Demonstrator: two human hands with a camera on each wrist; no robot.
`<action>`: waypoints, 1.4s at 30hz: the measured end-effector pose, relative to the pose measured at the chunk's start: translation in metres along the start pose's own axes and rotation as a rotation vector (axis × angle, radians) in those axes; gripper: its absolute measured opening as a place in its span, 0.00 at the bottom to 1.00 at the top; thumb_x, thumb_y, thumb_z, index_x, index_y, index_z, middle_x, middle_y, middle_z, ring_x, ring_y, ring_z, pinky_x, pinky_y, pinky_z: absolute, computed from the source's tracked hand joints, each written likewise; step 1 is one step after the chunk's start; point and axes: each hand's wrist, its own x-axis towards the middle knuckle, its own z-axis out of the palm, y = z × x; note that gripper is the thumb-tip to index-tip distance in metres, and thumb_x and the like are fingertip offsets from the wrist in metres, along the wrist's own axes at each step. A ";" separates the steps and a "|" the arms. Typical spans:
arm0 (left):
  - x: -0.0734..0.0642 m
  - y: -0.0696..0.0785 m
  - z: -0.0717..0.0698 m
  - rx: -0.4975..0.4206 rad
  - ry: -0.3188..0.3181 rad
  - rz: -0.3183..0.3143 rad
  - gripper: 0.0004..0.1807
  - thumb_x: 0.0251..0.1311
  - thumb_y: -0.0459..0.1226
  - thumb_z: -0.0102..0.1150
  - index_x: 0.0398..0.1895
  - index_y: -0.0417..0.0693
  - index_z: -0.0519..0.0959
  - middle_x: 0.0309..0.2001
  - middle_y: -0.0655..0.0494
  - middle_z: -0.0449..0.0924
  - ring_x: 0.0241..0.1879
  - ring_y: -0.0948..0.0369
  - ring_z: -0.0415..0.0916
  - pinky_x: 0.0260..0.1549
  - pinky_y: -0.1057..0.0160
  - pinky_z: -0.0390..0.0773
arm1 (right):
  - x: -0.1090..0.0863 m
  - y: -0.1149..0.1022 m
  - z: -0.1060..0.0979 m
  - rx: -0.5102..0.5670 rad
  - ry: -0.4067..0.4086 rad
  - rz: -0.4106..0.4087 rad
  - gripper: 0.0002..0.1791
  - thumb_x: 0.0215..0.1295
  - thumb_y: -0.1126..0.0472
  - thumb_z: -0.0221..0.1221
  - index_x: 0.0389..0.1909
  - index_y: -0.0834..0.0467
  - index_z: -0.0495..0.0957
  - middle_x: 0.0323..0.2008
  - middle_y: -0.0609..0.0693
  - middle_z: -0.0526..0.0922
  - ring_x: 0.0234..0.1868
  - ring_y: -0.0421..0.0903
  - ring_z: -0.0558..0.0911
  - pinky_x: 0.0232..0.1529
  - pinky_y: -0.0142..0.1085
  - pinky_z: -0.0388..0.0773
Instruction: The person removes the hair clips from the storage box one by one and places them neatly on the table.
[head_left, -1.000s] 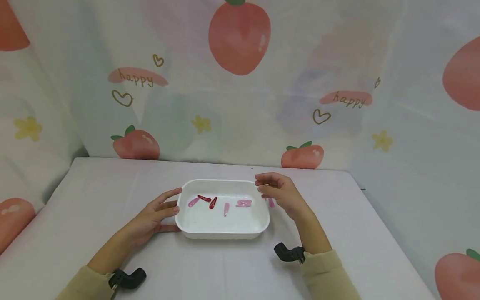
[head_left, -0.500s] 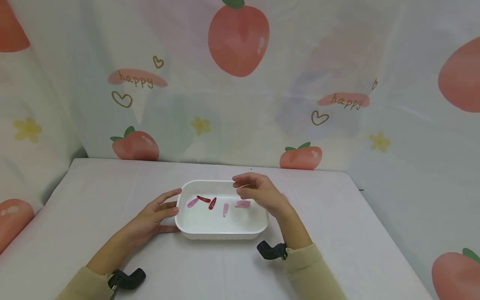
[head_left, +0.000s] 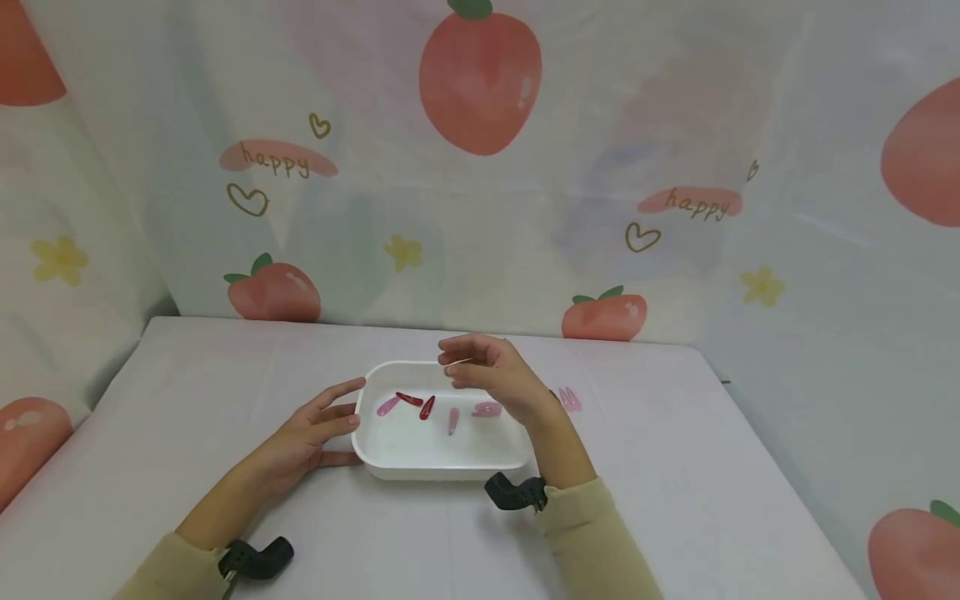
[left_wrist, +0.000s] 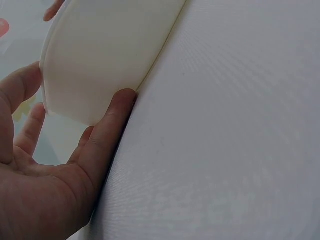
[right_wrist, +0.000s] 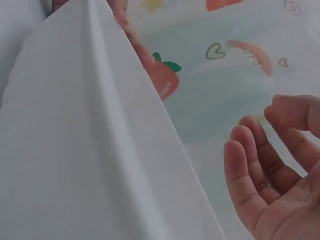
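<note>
The thumb and first finger of my right hand are drawn close together, tip by tip, while the other three fingers bend loosely behind them. Whether I have something pinched there I cannot tell; a thin pale line shows between the fingers, too faint to name. This hand hangs over the tray's far edge, at about half past twelve from its middle, high enough, I think, to clear the wall.

My left hand is at nine o'clock, fingers spread and fairly straight, fingertips up by the rim and thumb low along the outside. I judge that this spread, high and low at once, keeps the white tray from sliding or tipping.

Inside the tray, a pink clip lies between nine and ten o'clock, two red clips between ten and eleven, one pale pink clip near the middle, and a close cluster of pink clips between two and three. They lie at odd angles, as if dropped rather than lined up.

Beyond my right wrist, towards three o'clock, more pink clips lie side by side on the white table, within easy reach of that hand. At twelve hangs a peach-printed cloth.
</note>
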 end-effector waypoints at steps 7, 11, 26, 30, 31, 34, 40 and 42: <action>0.001 0.000 0.000 0.002 -0.007 0.001 0.34 0.71 0.36 0.56 0.77 0.60 0.57 0.74 0.39 0.55 0.64 0.46 0.69 0.51 0.43 0.81 | 0.002 0.024 0.002 -0.055 0.081 0.111 0.20 0.67 0.65 0.62 0.60 0.58 0.78 0.56 0.64 0.80 0.56 0.62 0.79 0.52 0.45 0.83; 0.000 0.000 0.000 0.006 -0.017 0.010 0.34 0.71 0.36 0.55 0.77 0.58 0.56 0.74 0.37 0.55 0.64 0.46 0.69 0.51 0.42 0.81 | 0.004 0.036 0.005 -0.172 0.093 0.142 0.21 0.64 0.68 0.63 0.58 0.55 0.80 0.54 0.58 0.83 0.52 0.53 0.82 0.45 0.44 0.83; 0.000 0.001 0.000 0.020 -0.019 0.007 0.35 0.72 0.36 0.55 0.78 0.58 0.55 0.75 0.38 0.54 0.65 0.46 0.68 0.51 0.42 0.81 | 0.006 0.052 0.010 -0.487 -0.060 0.054 0.27 0.50 0.81 0.65 0.52 0.59 0.83 0.47 0.55 0.84 0.47 0.50 0.82 0.49 0.38 0.83; 0.000 0.001 0.000 0.019 -0.020 0.012 0.35 0.71 0.37 0.55 0.78 0.58 0.55 0.75 0.38 0.54 0.65 0.47 0.68 0.51 0.43 0.81 | 0.005 0.051 0.013 -0.575 -0.069 0.094 0.26 0.48 0.79 0.68 0.50 0.57 0.84 0.42 0.52 0.84 0.42 0.47 0.80 0.43 0.35 0.82; 0.000 0.001 0.000 0.018 -0.023 0.016 0.35 0.72 0.36 0.55 0.78 0.57 0.54 0.75 0.38 0.54 0.65 0.46 0.68 0.51 0.43 0.81 | 0.004 0.050 0.013 -0.590 -0.071 0.105 0.26 0.48 0.77 0.70 0.49 0.56 0.84 0.40 0.51 0.83 0.41 0.46 0.79 0.42 0.34 0.81; 0.000 0.000 0.000 0.013 -0.011 0.006 0.34 0.72 0.36 0.55 0.78 0.59 0.56 0.75 0.40 0.55 0.65 0.47 0.68 0.51 0.43 0.81 | 0.003 0.050 0.015 -0.637 -0.069 0.124 0.24 0.49 0.73 0.72 0.49 0.54 0.84 0.38 0.49 0.83 0.38 0.44 0.78 0.39 0.32 0.80; 0.001 0.000 0.000 0.008 -0.003 -0.002 0.33 0.72 0.36 0.54 0.77 0.61 0.57 0.74 0.40 0.56 0.64 0.47 0.69 0.51 0.43 0.81 | 0.001 0.051 0.016 -0.749 0.032 0.220 0.14 0.56 0.62 0.71 0.44 0.50 0.84 0.28 0.47 0.79 0.31 0.43 0.76 0.33 0.34 0.75; 0.001 0.000 0.000 0.006 -0.013 0.004 0.34 0.72 0.36 0.54 0.77 0.60 0.56 0.74 0.39 0.56 0.64 0.47 0.69 0.51 0.42 0.81 | 0.000 0.051 0.017 -0.754 0.068 0.279 0.11 0.59 0.59 0.69 0.44 0.48 0.83 0.26 0.48 0.78 0.29 0.44 0.75 0.30 0.34 0.73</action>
